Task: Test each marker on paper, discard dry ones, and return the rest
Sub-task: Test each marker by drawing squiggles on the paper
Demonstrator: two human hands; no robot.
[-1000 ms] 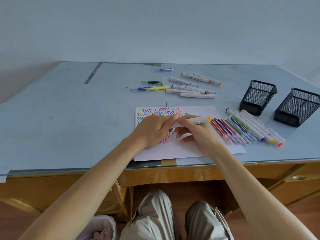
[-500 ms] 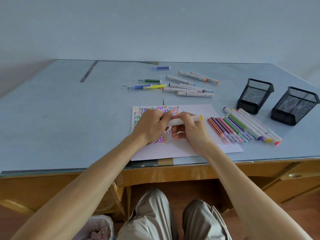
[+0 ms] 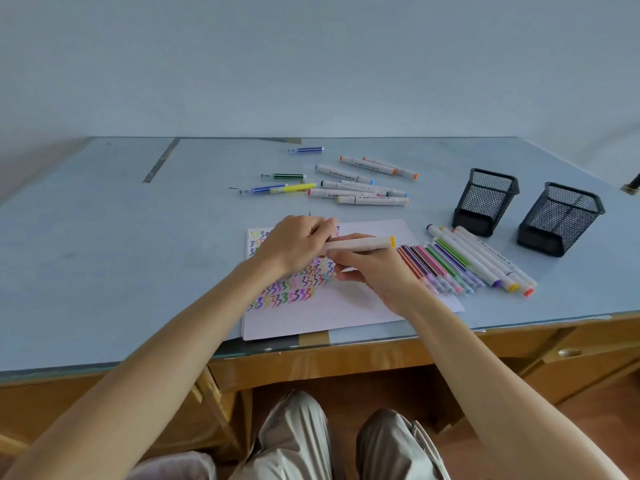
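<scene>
Black wire-mesh pen holders, two of them: near holder (image 3: 486, 201) just right of the paper's (image 3: 346, 313) far right corner, far holder (image 3: 561, 219) further right again; nothing visible inside either through the mesh. Held above the paper, white-barrelled marker (image 3: 360, 243) with a yellow end cap, lying nearly level, long axis running left to right, yellow end pointing right toward the near holder. Gripped on its left end by the left hand (image 3: 298, 247), fingers curled around the barrel or cap; pinched from below and behind by the right hand (image 3: 377, 271), thumb and fingers wrapped on the barrel. Covering the paper's left half, rows of coloured zigzag marks. Overlapping the paper's right edge, a tidy row of slim and thick markers (image 3: 460, 261), laid side by side, caps toward the bench's (image 3: 104, 254) front edge. Beyond the paper's far edge, a loose scatter of markers (image 3: 346, 183), mostly lying left to right.
</scene>
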